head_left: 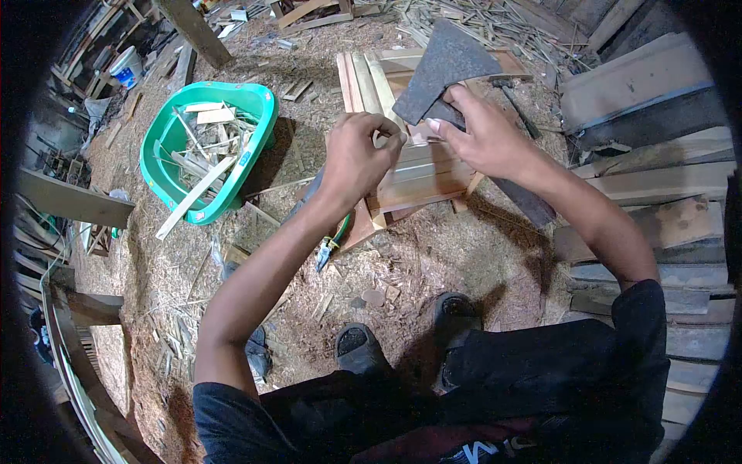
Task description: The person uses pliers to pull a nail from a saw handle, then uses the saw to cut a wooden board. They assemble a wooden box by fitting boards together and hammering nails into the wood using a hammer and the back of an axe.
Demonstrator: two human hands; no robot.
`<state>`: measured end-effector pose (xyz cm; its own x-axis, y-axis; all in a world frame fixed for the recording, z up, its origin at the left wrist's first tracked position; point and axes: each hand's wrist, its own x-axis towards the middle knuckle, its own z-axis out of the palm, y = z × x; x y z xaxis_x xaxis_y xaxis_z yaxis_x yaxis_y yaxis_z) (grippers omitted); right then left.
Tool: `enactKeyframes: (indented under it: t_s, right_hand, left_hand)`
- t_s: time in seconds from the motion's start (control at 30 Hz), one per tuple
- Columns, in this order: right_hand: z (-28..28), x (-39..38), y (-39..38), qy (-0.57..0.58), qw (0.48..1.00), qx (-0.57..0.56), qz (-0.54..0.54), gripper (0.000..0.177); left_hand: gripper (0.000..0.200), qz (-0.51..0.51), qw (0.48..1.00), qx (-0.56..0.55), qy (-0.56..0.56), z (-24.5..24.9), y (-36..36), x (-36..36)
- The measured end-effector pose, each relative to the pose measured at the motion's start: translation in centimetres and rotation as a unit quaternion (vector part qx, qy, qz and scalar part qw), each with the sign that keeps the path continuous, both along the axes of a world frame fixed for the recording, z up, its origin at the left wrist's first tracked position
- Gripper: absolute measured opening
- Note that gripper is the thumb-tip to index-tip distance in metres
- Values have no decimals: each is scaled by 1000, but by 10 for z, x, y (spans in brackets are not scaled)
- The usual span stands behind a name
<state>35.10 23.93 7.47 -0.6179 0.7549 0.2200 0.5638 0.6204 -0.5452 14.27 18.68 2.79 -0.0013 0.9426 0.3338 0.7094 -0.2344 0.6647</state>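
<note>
My right hand (483,135) is wrapped round an axe (444,69) close to its dark metal head, which points up and to the left. Its dark handle runs down to the right behind my forearm. To the left, my left hand (362,151) is closed, with thumb and fingertips pinched together; what they hold, if anything, is too small to make out. Both hands are above a wooden slatted piece (421,182) that lies on the ground. Pliers (326,251) with green and yellow handles lie against its lower left side.
A green basin (270,104) full of wood scraps is at the left, with a long strip leaning over its rim. Stacked planks (649,185) line the right side. A wooden post (193,35) stands at the upper left. Shavings cover the ground around my sandals.
</note>
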Motion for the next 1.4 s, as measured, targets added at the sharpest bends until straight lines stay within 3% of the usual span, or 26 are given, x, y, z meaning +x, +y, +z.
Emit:
enactKeyframes:
  t_s: [0.4,0.7,1.27,1.4]
  right_hand:
    - [-10,0,3,10,1000,-4,-14,34]
    - [-9,-4,4,25,1000,-2,-7,34]
    - [-10,-3,-4,66,998,4,17,29]
    - [6,-5,-5,9,1000,9,2,29]
  left_hand:
    - [16,-19,996,60,59,-6,5,-5]
    - [17,-60,996,62,5,-16,10,-14]
    - [16,-81,994,57,44,-10,8,-16]
    - [16,-79,996,45,26,-9,8,-16]
